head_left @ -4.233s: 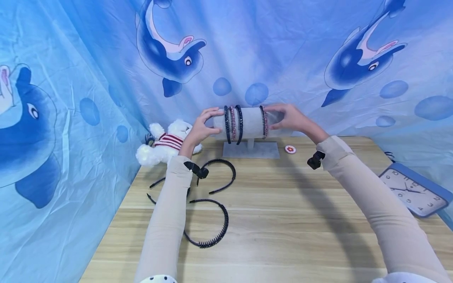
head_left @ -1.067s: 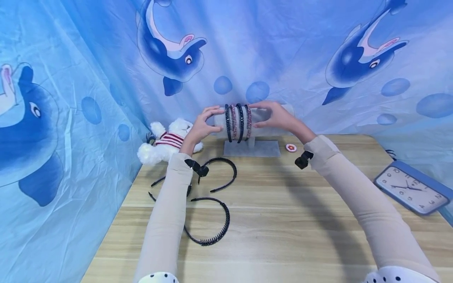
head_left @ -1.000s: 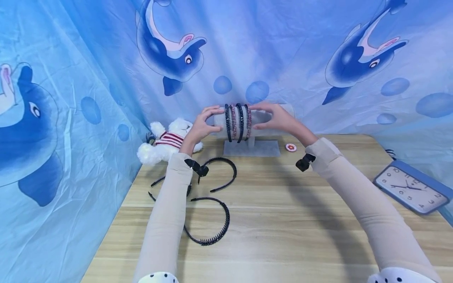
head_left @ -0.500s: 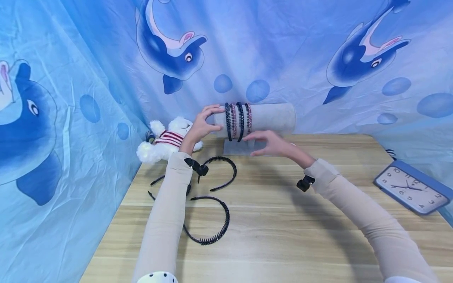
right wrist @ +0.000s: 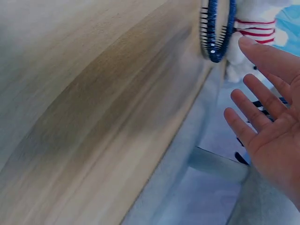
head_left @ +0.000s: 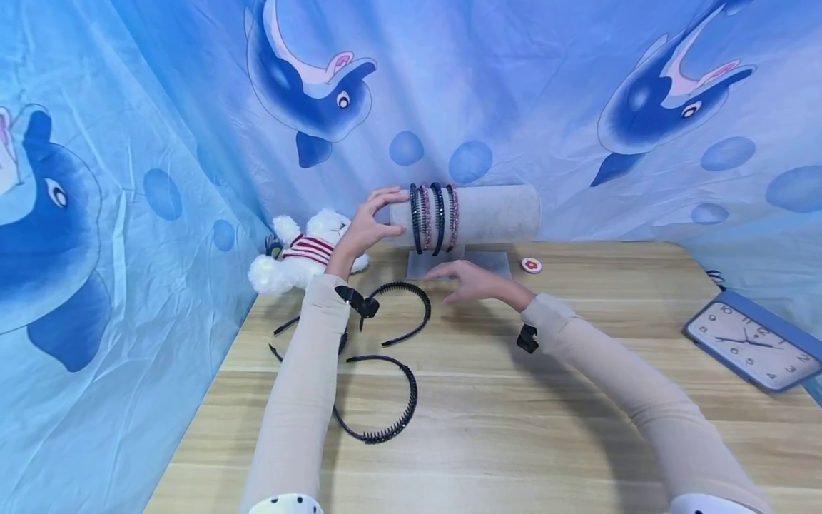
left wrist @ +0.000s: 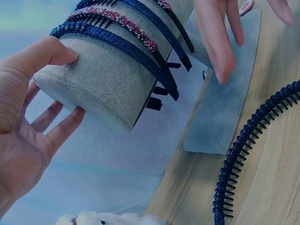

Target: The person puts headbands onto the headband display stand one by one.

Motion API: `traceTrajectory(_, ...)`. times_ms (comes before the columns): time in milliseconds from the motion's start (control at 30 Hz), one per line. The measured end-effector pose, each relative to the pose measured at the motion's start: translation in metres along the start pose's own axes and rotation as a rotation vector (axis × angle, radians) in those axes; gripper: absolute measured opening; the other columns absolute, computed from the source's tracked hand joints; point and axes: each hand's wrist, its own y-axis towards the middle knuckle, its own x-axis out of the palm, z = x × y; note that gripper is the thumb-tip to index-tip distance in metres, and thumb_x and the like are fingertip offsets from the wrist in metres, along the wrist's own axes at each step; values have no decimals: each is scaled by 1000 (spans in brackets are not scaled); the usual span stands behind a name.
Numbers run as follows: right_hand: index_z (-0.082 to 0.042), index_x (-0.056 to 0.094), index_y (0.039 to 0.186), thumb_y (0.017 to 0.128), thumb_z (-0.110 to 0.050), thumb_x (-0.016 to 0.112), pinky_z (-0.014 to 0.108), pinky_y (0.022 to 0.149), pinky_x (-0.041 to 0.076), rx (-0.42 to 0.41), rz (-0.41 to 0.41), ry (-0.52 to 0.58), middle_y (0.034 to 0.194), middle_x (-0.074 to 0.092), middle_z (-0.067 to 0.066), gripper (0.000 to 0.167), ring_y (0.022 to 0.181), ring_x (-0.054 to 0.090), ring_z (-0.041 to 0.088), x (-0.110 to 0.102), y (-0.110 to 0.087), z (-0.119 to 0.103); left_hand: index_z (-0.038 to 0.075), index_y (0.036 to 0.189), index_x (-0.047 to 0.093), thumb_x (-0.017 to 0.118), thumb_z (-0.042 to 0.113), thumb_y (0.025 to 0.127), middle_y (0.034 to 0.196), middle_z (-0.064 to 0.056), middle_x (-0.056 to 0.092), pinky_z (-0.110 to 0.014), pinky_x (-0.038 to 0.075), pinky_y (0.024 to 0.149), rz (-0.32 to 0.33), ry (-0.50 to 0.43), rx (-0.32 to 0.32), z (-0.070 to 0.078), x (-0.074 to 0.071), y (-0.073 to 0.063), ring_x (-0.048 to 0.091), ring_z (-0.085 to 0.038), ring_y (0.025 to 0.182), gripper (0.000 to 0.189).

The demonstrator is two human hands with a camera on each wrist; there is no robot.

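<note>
A grey plush display roll [head_left: 501, 214] stands raised on a flat grey base [head_left: 491, 264] at the back of the table. My left hand [head_left: 366, 227] grips the roll's left end, thumb on one side and fingers round the other in the left wrist view. Several toothed headbands sit side by side near that end, among them a dark blue one [head_left: 439, 218] and a pink beaded one [head_left: 454, 218] furthest right. In front of the base, my right hand [head_left: 472, 280] hovers with fingers extended and nothing held. A loose dark headband [head_left: 427, 303] lies just left of it.
Another dark headband [head_left: 411, 403] lies nearer the front; more are partly hidden behind my left sleeve. A white plush toy [head_left: 272, 275] in a striped top lies at the back left. A flower badge [head_left: 531, 265] is right of the base, and a blue clock [head_left: 758, 343] lies at the right edge.
The rightmost pink headband slid left along the roll with my right hand, which then let go and moved down and left in front of the base. My left hand stayed on the roll.
</note>
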Motion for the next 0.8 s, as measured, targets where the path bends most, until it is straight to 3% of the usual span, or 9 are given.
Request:
traceTrajectory(233,-2,56,143,82,2,77,56,119,38,54,-83,51,152,52,18,65,145,44,39,11,16,6,1,138,59,76,-5,80,162,-10,38,-57,17,128,1,-6,-6,1,0,1,29,-30,152,61)
traceTrajectory(400,-1,56,143,82,2,76,53,122,36,43,-129,57,152,53,17,64,146,43,37,17,23,11,0,138,59,76,-4,81,161,-12,38,-60,18,127,-8,-2,1,5,-1,-1,29,-31,151,59)
traceTrajectory(800,-3,61,139,83,-2,80,51,120,39,38,-122,-2,147,57,17,59,142,47,37,17,17,12,1,138,59,75,-5,82,162,-12,37,-57,18,127,-3,-16,1,4,0,-2,29,-30,152,59)
